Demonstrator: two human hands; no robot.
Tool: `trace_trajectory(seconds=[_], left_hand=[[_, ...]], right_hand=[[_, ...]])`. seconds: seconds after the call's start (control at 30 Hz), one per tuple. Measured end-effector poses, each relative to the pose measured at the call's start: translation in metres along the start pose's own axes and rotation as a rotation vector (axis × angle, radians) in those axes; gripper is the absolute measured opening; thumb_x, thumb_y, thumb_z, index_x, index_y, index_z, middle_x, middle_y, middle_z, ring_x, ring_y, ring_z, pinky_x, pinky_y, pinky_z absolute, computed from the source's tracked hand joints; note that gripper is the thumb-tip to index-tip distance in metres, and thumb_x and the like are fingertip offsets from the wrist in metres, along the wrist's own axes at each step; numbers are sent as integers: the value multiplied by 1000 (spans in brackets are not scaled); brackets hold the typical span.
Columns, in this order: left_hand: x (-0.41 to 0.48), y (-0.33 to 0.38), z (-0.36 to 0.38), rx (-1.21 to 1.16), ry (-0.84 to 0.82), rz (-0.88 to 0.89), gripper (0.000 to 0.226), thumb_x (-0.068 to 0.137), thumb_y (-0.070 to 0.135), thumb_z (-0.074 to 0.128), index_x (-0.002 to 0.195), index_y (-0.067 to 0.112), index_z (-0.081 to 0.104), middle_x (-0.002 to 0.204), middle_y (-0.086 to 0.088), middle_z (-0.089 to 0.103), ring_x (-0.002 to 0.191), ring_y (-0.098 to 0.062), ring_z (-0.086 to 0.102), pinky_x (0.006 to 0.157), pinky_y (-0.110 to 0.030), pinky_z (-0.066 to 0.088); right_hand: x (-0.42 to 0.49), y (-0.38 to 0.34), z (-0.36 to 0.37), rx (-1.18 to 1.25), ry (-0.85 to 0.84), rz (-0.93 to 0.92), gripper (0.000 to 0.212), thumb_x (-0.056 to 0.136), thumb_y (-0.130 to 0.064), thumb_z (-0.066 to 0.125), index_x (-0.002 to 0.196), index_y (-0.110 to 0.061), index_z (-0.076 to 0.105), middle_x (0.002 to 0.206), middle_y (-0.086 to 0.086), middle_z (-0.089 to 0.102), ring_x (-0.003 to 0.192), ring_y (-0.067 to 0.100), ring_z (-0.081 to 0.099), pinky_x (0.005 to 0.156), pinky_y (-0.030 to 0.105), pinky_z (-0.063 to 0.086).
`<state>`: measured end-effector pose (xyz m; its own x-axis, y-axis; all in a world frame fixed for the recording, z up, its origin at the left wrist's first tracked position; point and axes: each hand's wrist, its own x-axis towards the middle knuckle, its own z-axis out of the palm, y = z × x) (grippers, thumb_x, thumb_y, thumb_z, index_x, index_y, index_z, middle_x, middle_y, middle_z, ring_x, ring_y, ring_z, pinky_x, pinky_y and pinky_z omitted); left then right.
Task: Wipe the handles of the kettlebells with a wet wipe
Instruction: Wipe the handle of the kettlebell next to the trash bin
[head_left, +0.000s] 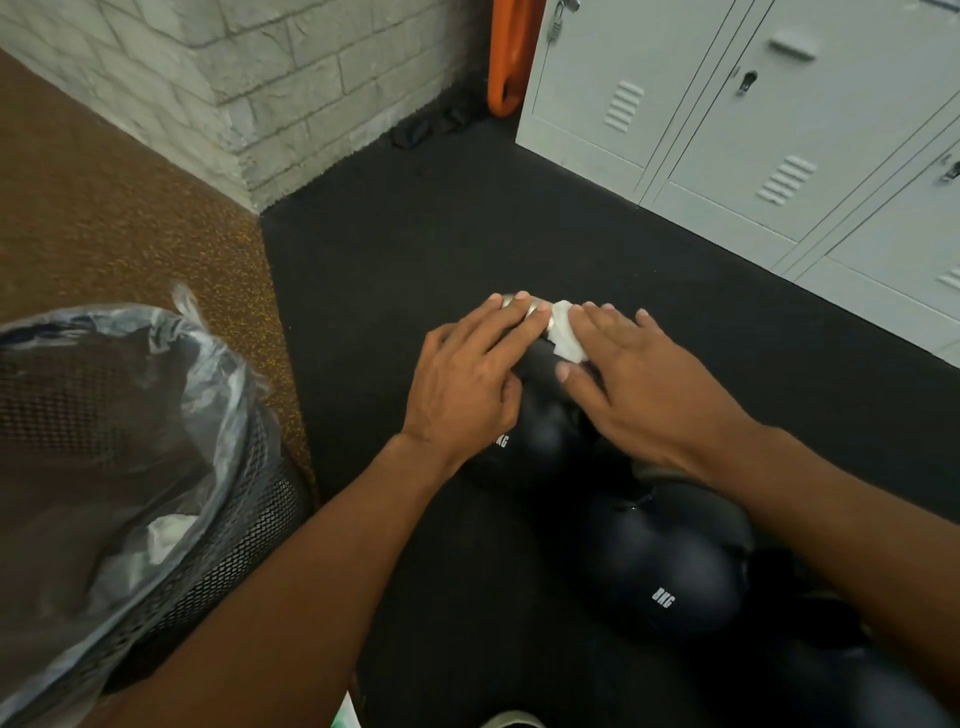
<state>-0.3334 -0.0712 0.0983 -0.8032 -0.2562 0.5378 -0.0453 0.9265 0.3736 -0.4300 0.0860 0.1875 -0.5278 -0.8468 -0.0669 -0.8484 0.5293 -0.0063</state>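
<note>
Soft, even indoor light, moderately bright, with no hard shadows. The pale lockers (753, 156) at upper right are the brightest area; the black floor mat (415, 249) swallows nearly all detail. Broad, dull highlights lie on the kettlebells (665, 566), and patchy glare on the plastic bin liner (156, 332). The mesh bin (244, 514) at lower left is blurred; the left hand (462, 384) and right hand (649, 384) are sharper. Wide-angle distortion bows the locker edges and the brick wall (234, 78) courses toward the frame margins.

Ahead of me the black rubber floor (467, 234) is lying open; a liner-fitted black mesh bin (249, 493) is crowding my left, grey metal lockers (727, 171) my right, a round black kettlebell (670, 571) nearside.
</note>
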Motion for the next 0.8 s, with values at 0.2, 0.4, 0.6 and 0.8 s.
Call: trace_trajectory(seconds=[0.2, 0.4, 0.6, 0.8], left_hand=[[1, -1, 1, 0, 2, -16, 68, 79, 9, 57, 146, 19, 55, 151, -1, 54, 141, -22, 49, 100, -46, 49], [-3, 25, -12, -116, -25, -259, 59, 86, 13, 50, 144, 21, 56, 148, 2, 57, 137, -17, 52, 107, -44, 44], [-12, 92, -39, -1136, -139, -1072, 25, 96, 35, 56, 116, 32, 72, 117, 17, 72, 110, 2, 64, 105, -38, 48], [18, 109, -38, -1785, -57, -1320, 46, 103, 41, 35, 133, 21, 63, 139, 4, 64, 131, -11, 55, 114, -41, 32]], right_hand=[[-24, 1, 23, -240, 106, -141, 58, 101, -37, 29, 143, -4, 51, 151, 16, 47, 140, 29, 46, 117, 52, 28], [-23, 7, 24, -283, 99, -168, 58, 103, -38, 28, 146, -4, 48, 154, 15, 43, 143, 30, 42, 118, 51, 27], [-22, 12, 16, -238, 80, -187, 52, 100, -35, 31, 138, -13, 58, 152, 6, 50, 135, 31, 51, 109, 57, 38], [-12, 15, -20, 389, 175, -71, 37, 100, -28, 47, 130, -22, 67, 141, -7, 59, 129, 6, 53, 110, 21, 38]])
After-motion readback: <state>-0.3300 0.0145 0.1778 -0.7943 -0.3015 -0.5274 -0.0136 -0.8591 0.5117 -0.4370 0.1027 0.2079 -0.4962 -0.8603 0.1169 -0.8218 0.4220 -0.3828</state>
